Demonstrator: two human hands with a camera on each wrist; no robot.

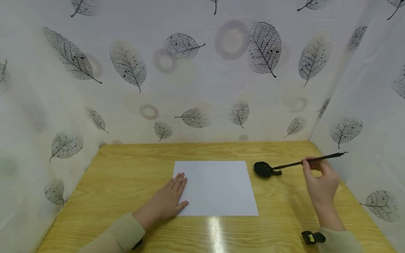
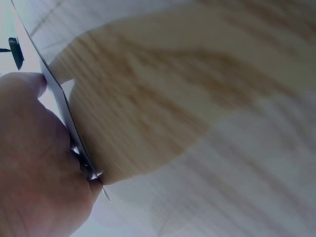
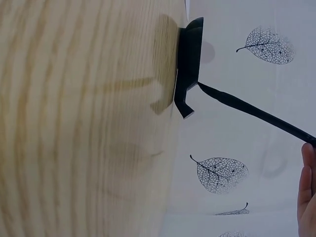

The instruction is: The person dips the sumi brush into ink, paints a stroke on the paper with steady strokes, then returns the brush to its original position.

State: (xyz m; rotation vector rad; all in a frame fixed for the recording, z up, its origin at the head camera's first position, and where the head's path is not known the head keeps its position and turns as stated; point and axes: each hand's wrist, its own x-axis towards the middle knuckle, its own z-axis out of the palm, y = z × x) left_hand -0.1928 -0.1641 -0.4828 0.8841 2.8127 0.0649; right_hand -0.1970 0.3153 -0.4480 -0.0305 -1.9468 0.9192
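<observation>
A white sheet of paper (image 1: pixel 218 189) lies on the wooden table. My left hand (image 1: pixel 167 198) rests flat on its left edge, fingers straight and thumb spread; the left wrist view shows that hand (image 2: pixel 39 163) from the side, along the paper's edge. To the right of the sheet sits a small black ink dish (image 1: pixel 262 169) with a short curved handle. My right hand (image 1: pixel 324 184) pinches a dark writing brush (image 1: pixel 289 164) by its shaft, tilted, with its tip at the dish's rim near the handle. In the right wrist view the brush (image 3: pixel 256 112) meets the dish (image 3: pixel 190 54) there.
Pale cloth (image 1: pixel 202 80) printed with leaves hangs behind the table (image 1: pixel 133 165) and along both sides. A black strap with a device (image 1: pixel 312 238) is on my right wrist. Light glares off the table in front of the paper.
</observation>
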